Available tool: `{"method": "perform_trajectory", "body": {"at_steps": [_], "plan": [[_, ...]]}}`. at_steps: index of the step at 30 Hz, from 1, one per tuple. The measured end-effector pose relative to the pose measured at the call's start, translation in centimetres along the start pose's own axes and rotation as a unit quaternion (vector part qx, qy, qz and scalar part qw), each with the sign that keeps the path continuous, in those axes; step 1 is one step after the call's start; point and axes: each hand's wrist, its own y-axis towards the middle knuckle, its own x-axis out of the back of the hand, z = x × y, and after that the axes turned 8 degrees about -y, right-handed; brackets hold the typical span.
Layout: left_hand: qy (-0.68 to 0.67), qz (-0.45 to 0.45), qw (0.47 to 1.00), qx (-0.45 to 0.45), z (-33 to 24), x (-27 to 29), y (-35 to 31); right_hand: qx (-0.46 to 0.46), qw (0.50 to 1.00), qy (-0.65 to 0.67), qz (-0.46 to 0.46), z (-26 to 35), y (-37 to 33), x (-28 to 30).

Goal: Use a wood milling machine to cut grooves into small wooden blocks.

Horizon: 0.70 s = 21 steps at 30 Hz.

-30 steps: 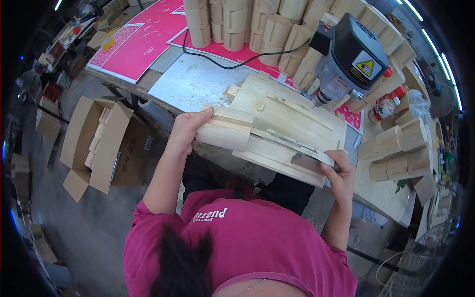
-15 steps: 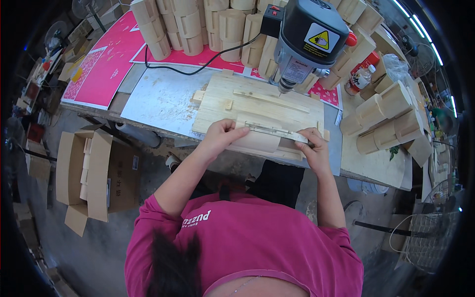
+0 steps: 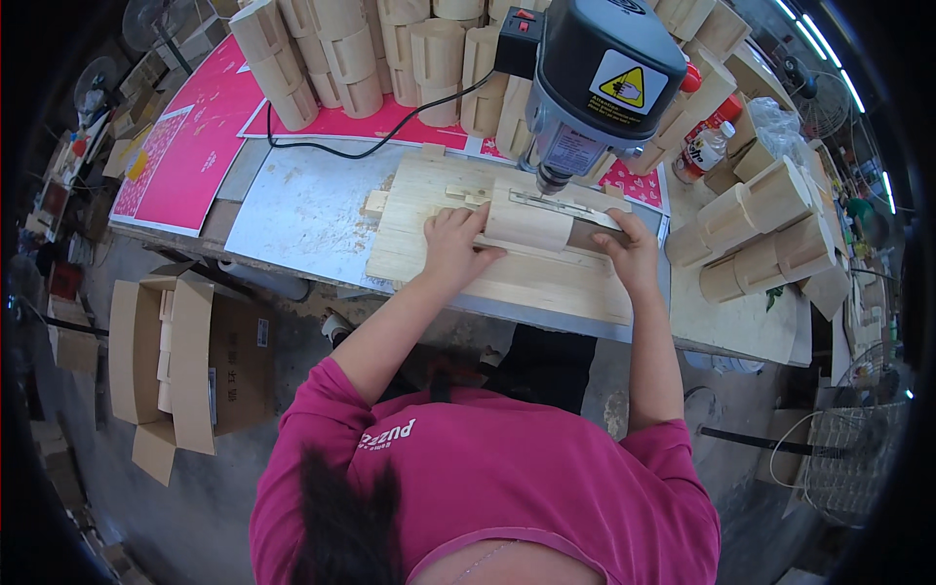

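Note:
A pale rounded wooden block [image 3: 526, 231] lies on a plywood jig board [image 3: 419, 210] beneath the chuck [image 3: 553, 179] of a small drill press [image 3: 600, 73]. Along the top of the block runs a slotted light metal strip [image 3: 565, 207]. My left hand [image 3: 453, 244] grips the block's left end, thumb on the near side and fingers on the far side. At the other end my right hand [image 3: 632, 253] is closed on the strip's right end, beside a dark flat piece [image 3: 585, 237] that sticks out of the block. The drill's tip sits close above the strip; contact cannot be made out.
Rounded wooden blocks [image 3: 356, 68] stand stacked at the back, and more blocks [image 3: 770, 249] lie at the right. A black cable [image 3: 361, 151] crosses the table. Bottles [image 3: 704, 154] stand right of the drill. An open cardboard box [image 3: 239, 361] with wooden pieces sits on the floor at left.
Both hands have moved the wooden block and strip away from me, from the board's near edge to under the drill chuck. My left hand has shifted from the strip to the block's left end.

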Motion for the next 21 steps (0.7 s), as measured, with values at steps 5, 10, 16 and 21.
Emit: {"method": "perform_trajectory", "body": {"at_steps": [5,10,16,21], "plan": [[0.006,0.006,1.000,0.020,2.8,1.2,-0.1,0.027,1.000,0.004,0.002,1.7,0.3,-1.8],[-0.015,0.044,0.999,-0.001,3.4,1.9,0.4,0.031,0.995,-0.013,0.097,2.9,1.1,-0.5],[-0.021,0.058,0.998,-0.017,3.8,1.9,0.6,0.067,0.996,0.042,-0.038,5.8,6.8,5.2],[-0.022,0.064,0.998,-0.012,3.4,2.0,0.6,0.053,0.994,0.044,-0.080,9.9,15.6,9.0]]}}
